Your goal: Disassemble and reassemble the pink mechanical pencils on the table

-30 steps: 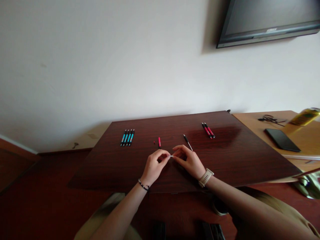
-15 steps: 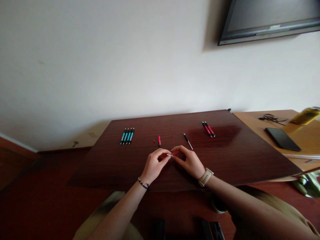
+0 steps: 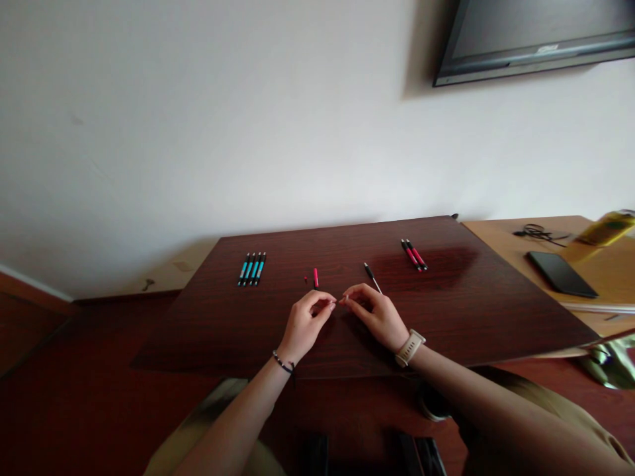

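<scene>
My left hand (image 3: pixel 306 324) and my right hand (image 3: pixel 375 314) meet fingertip to fingertip over the dark wooden board (image 3: pixel 456 311), pinching a tiny pale part (image 3: pixel 339 301) between them; what it is cannot be made out. Just beyond my fingers lie a short pink pen barrel (image 3: pixel 315 278), a small red bit (image 3: pixel 305 280) and a thin black-and-silver pen insert (image 3: pixel 372 277). Several blue pens (image 3: pixel 252 268) lie side by side at the back left. Two red pens (image 3: pixel 413 255) lie at the back right.
A lighter wooden table (image 3: pixel 501 239) adjoins on the right, carrying a black phone (image 3: pixel 560 274), a tangled cable (image 3: pixel 534 233) and a yellowish bottle (image 3: pixel 606 229). A screen (image 3: pixel 530 33) hangs on the white wall above. My lap is below the board.
My hands stayed together at the same spot, with small finger shifts around the pale part. The camera tilted slightly, so everything sits a little lower than before.
</scene>
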The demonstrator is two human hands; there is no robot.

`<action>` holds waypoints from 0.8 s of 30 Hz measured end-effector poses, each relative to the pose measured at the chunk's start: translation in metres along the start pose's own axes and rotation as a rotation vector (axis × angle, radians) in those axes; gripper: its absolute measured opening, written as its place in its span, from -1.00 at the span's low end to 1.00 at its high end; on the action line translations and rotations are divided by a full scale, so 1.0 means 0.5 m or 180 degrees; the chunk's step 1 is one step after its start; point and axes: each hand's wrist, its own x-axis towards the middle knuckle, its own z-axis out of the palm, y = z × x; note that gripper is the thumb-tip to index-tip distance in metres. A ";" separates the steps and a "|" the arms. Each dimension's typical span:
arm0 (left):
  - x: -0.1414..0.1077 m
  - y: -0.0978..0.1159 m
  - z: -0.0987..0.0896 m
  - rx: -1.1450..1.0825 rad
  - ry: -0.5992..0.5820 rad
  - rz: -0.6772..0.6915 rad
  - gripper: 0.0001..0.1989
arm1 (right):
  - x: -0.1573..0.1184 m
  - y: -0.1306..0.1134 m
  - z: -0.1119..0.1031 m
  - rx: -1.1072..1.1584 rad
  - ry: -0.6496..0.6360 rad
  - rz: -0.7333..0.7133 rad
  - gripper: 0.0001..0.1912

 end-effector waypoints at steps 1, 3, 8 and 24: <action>0.000 0.001 0.000 0.0043 -0.0017 0.0024 -0.87 | 0.000 0.000 0.000 0.0065 0.0017 0.0004 -0.83; 0.000 0.002 0.001 0.0108 -0.0043 0.0040 -0.88 | 0.001 0.002 0.001 0.0093 0.0033 0.0007 -0.80; -0.003 0.005 0.004 0.0147 -0.0015 0.0003 -0.77 | 0.005 0.012 0.000 0.0019 0.0032 -0.0023 -0.81; -0.009 0.003 0.008 0.0328 -0.0027 0.0268 -0.72 | 0.005 0.006 0.003 -0.0039 -0.0147 0.0039 -0.81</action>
